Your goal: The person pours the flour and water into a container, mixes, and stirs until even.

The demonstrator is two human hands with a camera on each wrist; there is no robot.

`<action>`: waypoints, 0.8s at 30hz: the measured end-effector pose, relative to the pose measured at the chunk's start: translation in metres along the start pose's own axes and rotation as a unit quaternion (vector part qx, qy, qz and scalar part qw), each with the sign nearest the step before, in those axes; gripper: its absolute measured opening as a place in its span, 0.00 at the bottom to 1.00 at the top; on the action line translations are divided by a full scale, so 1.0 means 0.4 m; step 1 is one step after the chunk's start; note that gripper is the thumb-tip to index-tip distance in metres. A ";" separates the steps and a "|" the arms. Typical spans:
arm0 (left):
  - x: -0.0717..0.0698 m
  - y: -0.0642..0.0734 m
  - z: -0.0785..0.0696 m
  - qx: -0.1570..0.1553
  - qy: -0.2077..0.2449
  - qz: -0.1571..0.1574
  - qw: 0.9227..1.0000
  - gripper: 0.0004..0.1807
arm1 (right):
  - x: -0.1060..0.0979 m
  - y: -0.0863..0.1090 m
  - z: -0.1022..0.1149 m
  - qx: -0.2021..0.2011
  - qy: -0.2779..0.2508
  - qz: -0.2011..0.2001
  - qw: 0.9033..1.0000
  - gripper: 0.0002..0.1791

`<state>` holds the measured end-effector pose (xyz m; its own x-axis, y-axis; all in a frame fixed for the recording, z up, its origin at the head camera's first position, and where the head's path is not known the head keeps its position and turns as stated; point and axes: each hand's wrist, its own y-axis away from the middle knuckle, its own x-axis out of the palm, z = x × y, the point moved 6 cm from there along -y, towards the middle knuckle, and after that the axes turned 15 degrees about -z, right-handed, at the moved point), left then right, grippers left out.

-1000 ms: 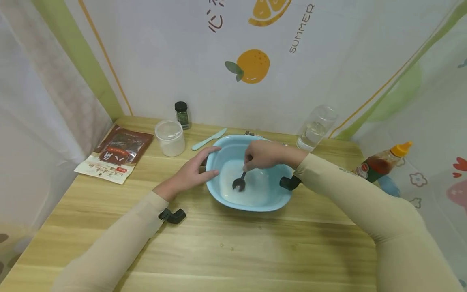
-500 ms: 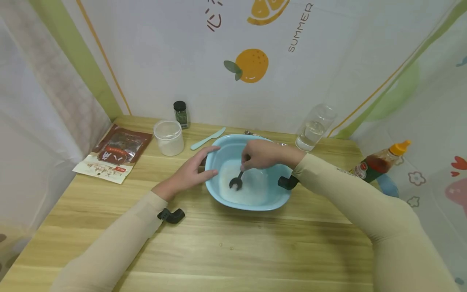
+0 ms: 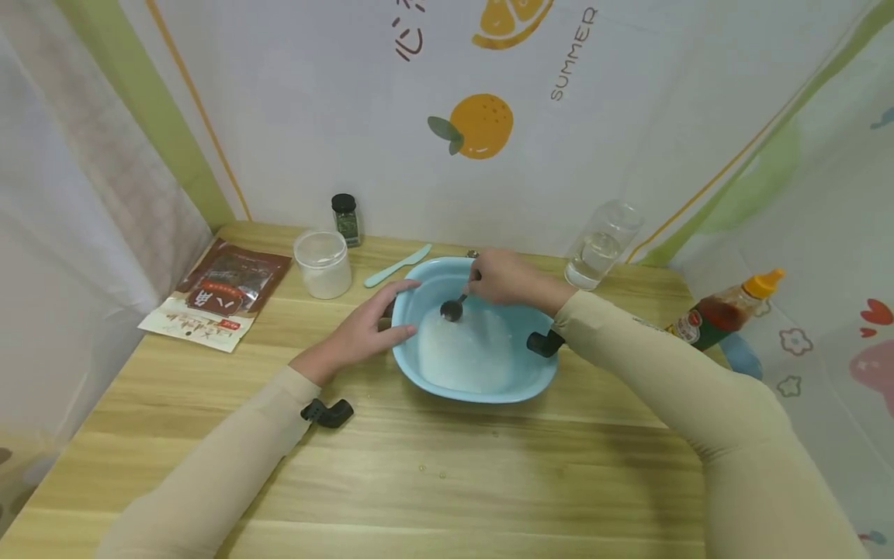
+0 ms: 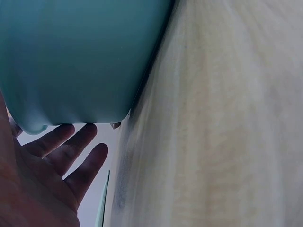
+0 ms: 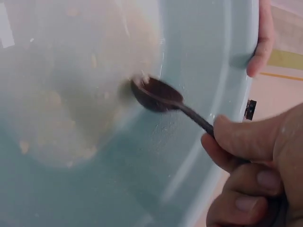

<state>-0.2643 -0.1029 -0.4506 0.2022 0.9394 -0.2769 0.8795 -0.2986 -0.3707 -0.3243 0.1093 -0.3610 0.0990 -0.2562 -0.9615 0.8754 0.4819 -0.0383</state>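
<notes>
A light blue plastic basin [image 3: 478, 396] stands on the table with cloudy whitish liquid [image 3: 464, 353] in it. My right hand [image 3: 506, 276] is over the basin's far side and grips the handle of a dark spoon [image 3: 452, 310]. In the right wrist view the spoon's bowl [image 5: 158, 94] is tilted at the edge of the liquid, with a little whitish stuff at its tip. My left hand [image 3: 363, 330] holds the basin's left rim, thumb over the edge. Its other fingers [image 4: 78, 146] lie against the outer wall in the left wrist view.
Left of the basin are a clear jar of white powder [image 3: 323, 268], a black-capped herb jar [image 3: 345, 221], a pale green knife [image 3: 398, 266] and a brown packet [image 3: 222, 291]. A glass of clear liquid [image 3: 601, 248] and a red sauce bottle [image 3: 726, 310] stand right.
My right hand has moved the spoon away from me, from the middle of the liquid toward the basin's far wall. The left hand stays on the rim.
</notes>
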 end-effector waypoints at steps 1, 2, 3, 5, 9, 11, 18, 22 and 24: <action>-0.001 0.000 0.000 0.001 0.000 0.001 1.000 0.41 | 0.001 -0.002 0.003 0.002 0.007 -0.006 1.000 0.14; -0.001 0.001 0.000 0.000 0.001 0.001 1.000 0.41 | 0.005 -0.004 0.007 -0.001 0.011 -0.007 1.000 0.14; 0.000 0.002 -0.001 0.000 0.001 0.002 1.000 0.41 | 0.009 -0.006 0.013 -0.009 0.012 -0.004 1.000 0.14; 0.000 0.004 -0.002 -0.002 0.003 0.002 1.000 0.41 | 0.019 -0.003 0.027 -0.034 0.000 0.009 0.999 0.13; -0.001 0.005 -0.005 -0.004 -0.002 0.000 1.000 0.41 | 0.033 0.012 0.044 -0.089 -0.038 0.059 0.994 0.11; -0.001 0.004 -0.009 -0.004 -0.005 -0.001 1.000 0.41 | 0.032 0.019 0.044 -0.101 -0.046 0.078 0.991 0.10; -0.003 0.005 -0.006 -0.004 -0.005 -0.002 1.000 0.41 | 0.001 0.015 -0.010 -0.034 -0.036 0.017 0.999 0.12; -0.003 0.002 -0.005 -0.004 -0.009 -0.002 1.000 0.41 | -0.023 0.020 -0.058 0.003 0.006 -0.018 1.000 0.17; -0.004 0.000 -0.006 -0.004 -0.007 -0.002 1.000 0.41 | -0.031 0.029 -0.070 0.008 0.019 -0.008 1.000 0.19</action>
<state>-0.2636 -0.1040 -0.4480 0.1929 0.9379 -0.2884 0.8832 -0.2941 -0.3654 -0.3287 0.1414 -0.3569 0.0661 -0.2313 -0.9706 0.8841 0.4646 -0.0505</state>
